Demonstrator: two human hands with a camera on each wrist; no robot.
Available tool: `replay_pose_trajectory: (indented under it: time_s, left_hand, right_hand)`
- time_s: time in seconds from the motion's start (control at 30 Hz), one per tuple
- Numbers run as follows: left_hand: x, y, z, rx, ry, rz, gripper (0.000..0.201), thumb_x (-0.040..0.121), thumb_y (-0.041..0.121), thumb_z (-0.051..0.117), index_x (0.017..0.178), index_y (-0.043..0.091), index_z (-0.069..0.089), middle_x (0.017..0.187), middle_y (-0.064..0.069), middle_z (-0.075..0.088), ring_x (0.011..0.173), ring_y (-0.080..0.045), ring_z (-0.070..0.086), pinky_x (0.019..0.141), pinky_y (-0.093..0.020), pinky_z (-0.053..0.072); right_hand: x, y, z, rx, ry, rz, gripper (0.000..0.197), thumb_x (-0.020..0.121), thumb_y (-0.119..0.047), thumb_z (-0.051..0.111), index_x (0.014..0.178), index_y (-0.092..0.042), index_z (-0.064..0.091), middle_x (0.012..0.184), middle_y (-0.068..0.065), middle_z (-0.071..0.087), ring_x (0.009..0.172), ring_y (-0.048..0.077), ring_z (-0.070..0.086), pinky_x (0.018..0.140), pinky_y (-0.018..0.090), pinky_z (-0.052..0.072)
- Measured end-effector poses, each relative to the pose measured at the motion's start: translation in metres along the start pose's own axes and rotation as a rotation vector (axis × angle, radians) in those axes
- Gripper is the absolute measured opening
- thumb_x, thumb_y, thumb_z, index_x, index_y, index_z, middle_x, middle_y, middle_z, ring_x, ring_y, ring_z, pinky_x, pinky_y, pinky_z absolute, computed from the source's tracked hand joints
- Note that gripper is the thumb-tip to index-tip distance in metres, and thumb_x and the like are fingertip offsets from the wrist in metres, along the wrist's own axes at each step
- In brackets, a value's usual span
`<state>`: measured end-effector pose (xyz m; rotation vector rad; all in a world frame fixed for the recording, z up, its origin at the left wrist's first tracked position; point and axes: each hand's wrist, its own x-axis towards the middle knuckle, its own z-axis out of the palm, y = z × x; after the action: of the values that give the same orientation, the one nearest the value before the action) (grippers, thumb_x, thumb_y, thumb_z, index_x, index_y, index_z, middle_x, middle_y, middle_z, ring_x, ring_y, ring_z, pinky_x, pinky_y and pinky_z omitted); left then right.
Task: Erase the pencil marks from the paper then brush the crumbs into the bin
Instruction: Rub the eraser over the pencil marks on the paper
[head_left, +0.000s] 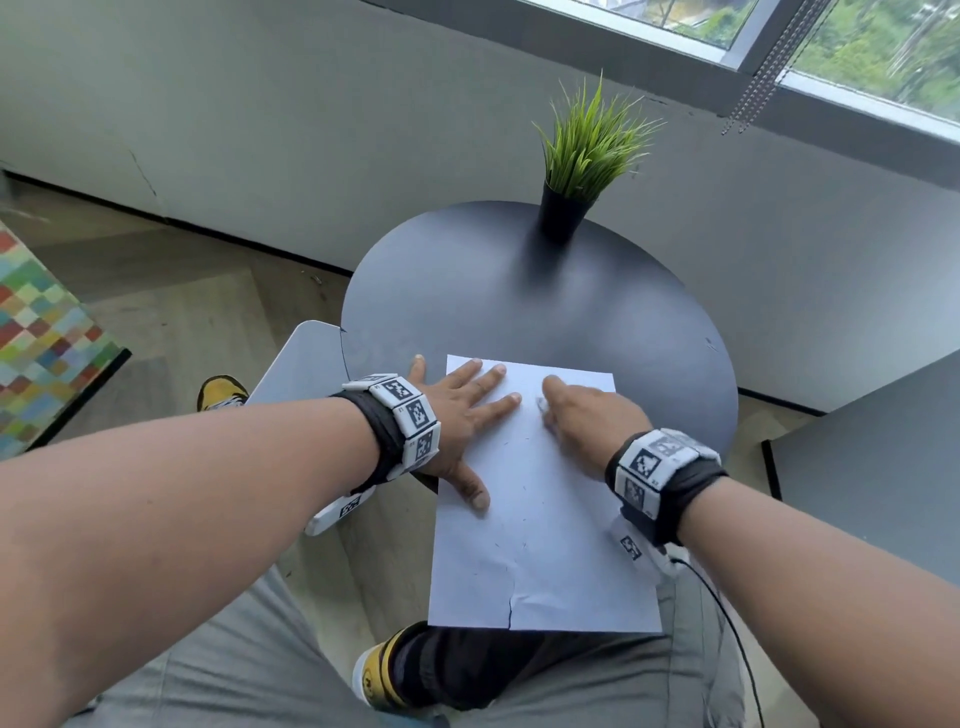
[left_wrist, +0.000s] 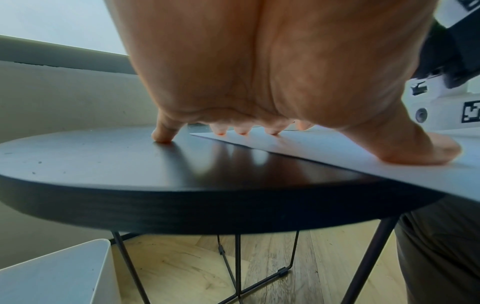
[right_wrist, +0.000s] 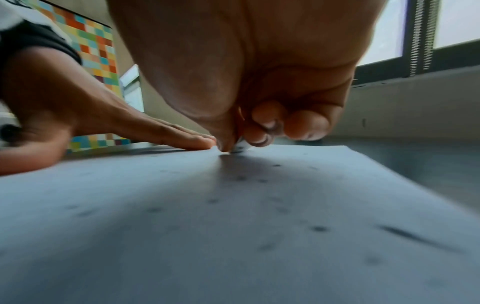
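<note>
Here the paper (head_left: 540, 519) lies on the near part of the round dark worktop (head_left: 467, 291), its near end overhanging the edge above the person's lap. The left hand (head_left: 457, 415) presses flat on its left edge, fingers spread and straight. The right hand (head_left: 587, 410) has its grip curled tight on a small eraser (right_wrist: 240, 147), held against the paper's far end. Dark crumbs (right_wrist: 319, 228) dot the sheet. A potted plant (head_left: 576, 171) stands at the far side.

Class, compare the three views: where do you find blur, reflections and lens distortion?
Head view: sharp, though wide-angle bending curves the grey wall and window frame. Left wrist view: the round dark table top mirrors the left hand's fingertips as glossy streaks. Right wrist view: the white paper sheet with its dark specks is soft and blurred, shadowed beneath the right hand.
</note>
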<state>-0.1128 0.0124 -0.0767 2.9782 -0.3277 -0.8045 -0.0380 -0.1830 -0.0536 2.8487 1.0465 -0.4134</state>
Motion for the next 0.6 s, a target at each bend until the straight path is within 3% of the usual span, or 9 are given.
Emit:
replay_pose_trajectory:
  time_s: [0.07,0.17,0.23,0.3,0.33,0.4,0.47,0.5,0.6]
  left_hand:
    - [0.000,-0.001,0.001,-0.004,0.002,-0.003,0.139,0.057,0.096,0.057,0.157,0.036,-0.018,0.165,0.004,-0.028,0.153,-0.024,-0.021,0.111,-0.078,0.006]
    - [0.000,-0.001,0.002,-0.007,0.007,-0.004,0.139,0.056,0.097,0.056,0.157,0.037,-0.017,0.165,0.004,-0.029,0.153,-0.024,-0.021,0.111,-0.079,0.004]
    - [0.000,0.001,0.001,0.000,0.006,-0.003,0.138,0.056,0.096,0.056,0.157,0.037,-0.017,0.165,0.003,-0.027,0.154,-0.025,-0.020,0.111,-0.079,0.006]
    - [0.000,0.002,0.000,0.004,0.001,-0.009,0.138,0.057,0.096,0.056,0.157,0.036,-0.018,0.165,0.003,-0.027,0.154,-0.025,-0.019,0.110,-0.079,0.007]
    - [-0.001,0.003,-0.001,0.008,-0.009,-0.013,0.138,0.057,0.095,0.057,0.157,0.037,-0.018,0.165,0.003,-0.028,0.154,-0.025,-0.019,0.110,-0.079,0.008]
    - [0.000,0.004,-0.003,0.013,-0.021,-0.022,0.139,0.057,0.094,0.059,0.157,0.036,-0.018,0.165,0.002,-0.028,0.154,-0.026,-0.020,0.109,-0.080,0.008]
    - [0.001,0.005,-0.005,0.020,-0.030,-0.025,0.140,0.056,0.094,0.060,0.157,0.037,-0.018,0.165,0.001,-0.028,0.154,-0.027,-0.020,0.108,-0.081,0.009]
    - [0.001,0.006,-0.006,0.021,-0.031,-0.027,0.141,0.055,0.094,0.061,0.157,0.037,-0.017,0.165,0.000,-0.028,0.154,-0.027,-0.019,0.108,-0.081,0.010]
    - [0.004,0.009,-0.007,0.005,-0.028,-0.038,0.140,0.056,0.093,0.061,0.158,0.037,-0.017,0.166,-0.001,-0.026,0.154,-0.028,-0.018,0.107,-0.082,0.011]
  right_hand:
    - [-0.014,-0.023,0.004,-0.010,-0.040,-0.136,0.015,0.097,-0.024,0.038,0.112,-0.020,0.038,0.107,0.008,0.063,0.095,0.035,0.060,0.072,0.041,0.049]
    - [-0.032,-0.041,0.004,0.025,-0.118,-0.309,0.008,0.097,-0.026,0.039,0.105,-0.023,0.038,0.106,0.005,0.062,0.096,0.033,0.060,0.070,0.041,0.047]
    - [-0.018,-0.021,0.000,0.040,-0.078,-0.182,0.015,0.100,-0.032,0.037,0.109,-0.020,0.040,0.108,0.006,0.063,0.097,0.032,0.060,0.070,0.039,0.046]
    - [-0.006,-0.001,-0.001,0.022,-0.014,-0.030,0.017,0.101,-0.036,0.034,0.100,-0.019,0.036,0.103,0.008,0.064,0.090,0.034,0.060,0.068,0.039,0.046]
    - [-0.007,-0.001,0.001,0.008,0.004,-0.032,0.014,0.101,-0.034,0.034,0.101,-0.020,0.036,0.103,0.008,0.064,0.089,0.034,0.060,0.068,0.039,0.046]
    - [-0.019,-0.020,0.006,0.003,-0.041,-0.202,0.016,0.098,-0.025,0.037,0.113,-0.020,0.040,0.107,0.006,0.063,0.094,0.034,0.060,0.069,0.040,0.046]
    - [-0.034,-0.033,0.011,0.037,-0.133,-0.367,0.013,0.097,-0.028,0.037,0.108,-0.022,0.041,0.103,0.003,0.061,0.092,0.032,0.059,0.070,0.043,0.048]
    - [-0.034,-0.028,0.010,0.051,-0.134,-0.362,0.013,0.098,-0.032,0.036,0.106,-0.023,0.041,0.102,0.002,0.061,0.092,0.031,0.059,0.070,0.043,0.049]
    - [-0.012,0.005,0.005,0.034,-0.014,-0.131,0.014,0.100,-0.037,0.035,0.100,-0.024,0.036,0.097,0.003,0.061,0.092,0.031,0.061,0.072,0.042,0.051]
